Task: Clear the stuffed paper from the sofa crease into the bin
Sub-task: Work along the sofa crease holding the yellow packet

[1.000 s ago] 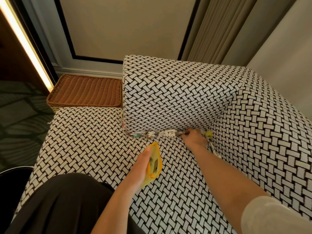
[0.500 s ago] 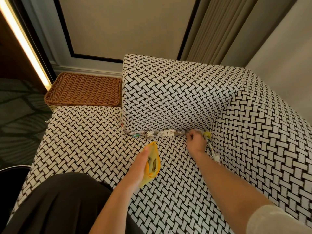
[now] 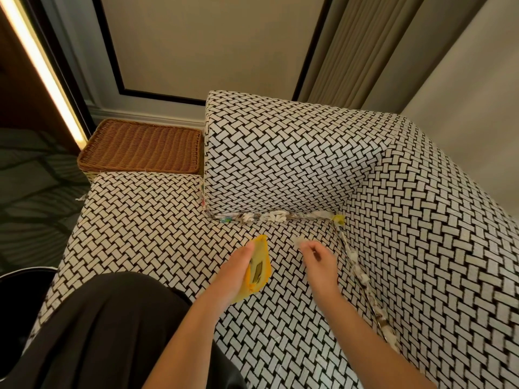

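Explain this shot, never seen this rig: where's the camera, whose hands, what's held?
No robot here: a person wears one wide-angle camera on the head, looking down at their bare hands over a patterned sofa. The left hand grips a yellow wrapper; the right hand pinches a small white scrap. More stuffed paper sits wedged along the sofa's creases. The dark rim at lower left looks like the bin; a wicker basket sits beyond the seat.

Left hand (image 3: 234, 272) grips yellow packet (image 3: 259, 272); right hand (image 3: 318, 262) pinches paper scrap (image 3: 299, 241), both forearms outstretched
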{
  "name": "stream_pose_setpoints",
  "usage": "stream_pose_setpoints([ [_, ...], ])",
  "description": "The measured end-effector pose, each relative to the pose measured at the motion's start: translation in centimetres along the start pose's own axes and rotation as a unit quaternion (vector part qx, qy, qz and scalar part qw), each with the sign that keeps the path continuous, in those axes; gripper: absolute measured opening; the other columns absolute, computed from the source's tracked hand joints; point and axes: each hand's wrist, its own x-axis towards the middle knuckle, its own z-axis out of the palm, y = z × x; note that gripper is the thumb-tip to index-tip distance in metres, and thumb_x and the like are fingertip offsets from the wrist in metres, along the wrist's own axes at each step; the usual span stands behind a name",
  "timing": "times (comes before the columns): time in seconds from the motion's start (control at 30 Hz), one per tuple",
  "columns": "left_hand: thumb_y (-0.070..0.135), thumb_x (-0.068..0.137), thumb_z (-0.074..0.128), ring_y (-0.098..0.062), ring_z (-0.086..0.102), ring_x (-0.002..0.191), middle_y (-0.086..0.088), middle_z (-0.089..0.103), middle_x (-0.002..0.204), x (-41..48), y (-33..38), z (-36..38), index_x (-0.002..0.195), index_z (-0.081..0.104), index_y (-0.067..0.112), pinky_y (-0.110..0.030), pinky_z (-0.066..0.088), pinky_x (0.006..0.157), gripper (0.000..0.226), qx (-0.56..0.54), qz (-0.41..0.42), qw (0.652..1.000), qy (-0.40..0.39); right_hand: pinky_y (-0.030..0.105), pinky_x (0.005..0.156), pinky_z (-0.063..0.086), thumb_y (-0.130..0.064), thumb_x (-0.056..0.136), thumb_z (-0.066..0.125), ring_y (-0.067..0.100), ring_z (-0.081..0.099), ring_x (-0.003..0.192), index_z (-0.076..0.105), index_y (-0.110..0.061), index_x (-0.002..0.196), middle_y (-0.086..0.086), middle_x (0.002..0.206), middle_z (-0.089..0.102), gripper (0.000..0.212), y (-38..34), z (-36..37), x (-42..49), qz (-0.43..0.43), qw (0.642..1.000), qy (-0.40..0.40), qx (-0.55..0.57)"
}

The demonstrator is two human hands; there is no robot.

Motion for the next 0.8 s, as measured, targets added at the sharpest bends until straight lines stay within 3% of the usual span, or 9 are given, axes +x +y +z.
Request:
stream_pose_setpoints([
  [0.1, 0.070, 0.084, 0.020, -0.022, 0.060, 0.095, -0.008, 0.063, 0.104, 0.2, -0.4, 0.0, 0.102, 0.055, 0.023, -0.038, 0.048, 0.089, 0.062, 0.029, -0.019, 0.999, 0.009, 0.016, 0.057, 0.042, -0.012, 0.090, 0.055, 0.006, 0.049, 0.059, 0.066, -0.010, 0.080, 0.011, 0.072, 0.061, 0.015, -2.8, 0.9, -3.5, -0.046, 0.996, -0.055, 0.056],
  [0.23, 0.069, 0.084, 0.017, -0.020, 0.060, 0.097, -0.003, 0.064, 0.103, 0.1, -0.3, 0.0, 0.099, 0.059, 0.033, -0.041, 0.046, 0.093, 0.057, 0.036, -0.011, 0.999, 0.000, 0.014, 0.060, 0.043, -0.010, 0.091, 0.054, 0.000, 0.051, 0.068, 0.065, -0.029, 0.077, -0.004, 0.076, 0.057, 0.026, -4.7, 2.1, -5.8, -0.132, 0.983, -0.126, -0.002],
  [0.3, 0.070, 0.085, 0.017, -0.019, 0.057, 0.099, -0.002, 0.062, 0.106, 0.1, -0.2, 0.1, 0.100, 0.056, 0.034, -0.037, 0.045, 0.091, 0.055, 0.036, -0.021, 0.999, 0.001, 0.014, 0.055, 0.041, -0.012, 0.093, 0.050, 0.001, 0.049, 0.062, 0.065, -0.031, 0.081, -0.004, 0.072, 0.056, 0.027, -4.7, 2.2, -5.1, -0.137, 0.985, -0.097, -0.023],
  [0.4, 0.066, 0.088, 0.018, -0.013, 0.056, 0.084, -0.002, 0.060, 0.097, 0.1, 0.1, 0.1, 0.098, 0.053, 0.025, -0.019, 0.043, 0.062, 0.055, 0.031, -0.034, 0.999, 0.002, 0.011, 0.046, 0.036, -0.014, 0.094, 0.048, -0.001, 0.045, 0.050, 0.064, -0.021, 0.091, -0.007, 0.067, 0.054, 0.018, -3.7, 1.3, -2.0, -0.095, 0.995, -0.005, -0.035],
  [0.5, 0.055, 0.093, 0.018, -0.011, 0.057, 0.072, -0.003, 0.060, 0.088, 0.2, 0.1, 0.0, 0.098, 0.054, 0.018, -0.009, 0.042, 0.042, 0.052, 0.011, -0.019, 1.000, -0.007, 0.010, 0.059, 0.038, -0.022, 0.093, 0.053, 0.001, 0.048, 0.070, 0.060, -0.013, 0.113, 0.004, 0.097, 0.059, 0.024, -1.3, 0.0, 2.7, -0.023, 0.988, 0.012, -0.154],
  [0.63, 0.055, 0.093, 0.017, -0.013, 0.061, 0.077, -0.007, 0.064, 0.096, 0.5, -0.5, -0.3, 0.111, 0.054, 0.011, -0.013, 0.045, 0.051, 0.061, -0.006, -0.001, 0.999, -0.037, 0.024, 0.077, 0.042, -0.031, 0.091, 0.055, 0.019, 0.053, 0.101, 0.045, -0.010, 0.134, 0.013, 0.127, 0.049, 0.048, 1.7, -0.9, 6.5, 0.039, 0.962, 0.005, -0.271],
  [0.7, 0.057, 0.092, 0.016, -0.013, 0.061, 0.079, -0.007, 0.064, 0.099, 0.6, -0.6, -0.4, 0.114, 0.054, 0.012, -0.014, 0.044, 0.057, 0.063, -0.012, -0.002, 0.999, -0.049, 0.027, 0.075, 0.042, -0.035, 0.092, 0.053, 0.025, 0.054, 0.110, 0.041, -0.015, 0.137, 0.012, 0.135, 0.044, 0.051, 1.9, -0.8, 7.3, 0.033, 0.933, 0.017, -0.358],
  [0.8, 0.056, 0.092, 0.016, -0.014, 0.062, 0.082, -0.011, 0.063, 0.103, 0.5, -0.4, -0.4, 0.117, 0.052, 0.010, -0.012, 0.047, 0.055, 0.063, -0.024, -0.003, 0.998, -0.065, 0.031, 0.071, 0.044, -0.039, 0.093, 0.048, 0.028, 0.057, 0.106, 0.041, -0.019, 0.136, 0.011, 0.131, 0.047, 0.048, 1.4, -0.4, 8.8, 0.028, 0.901, 0.025, -0.433],
])
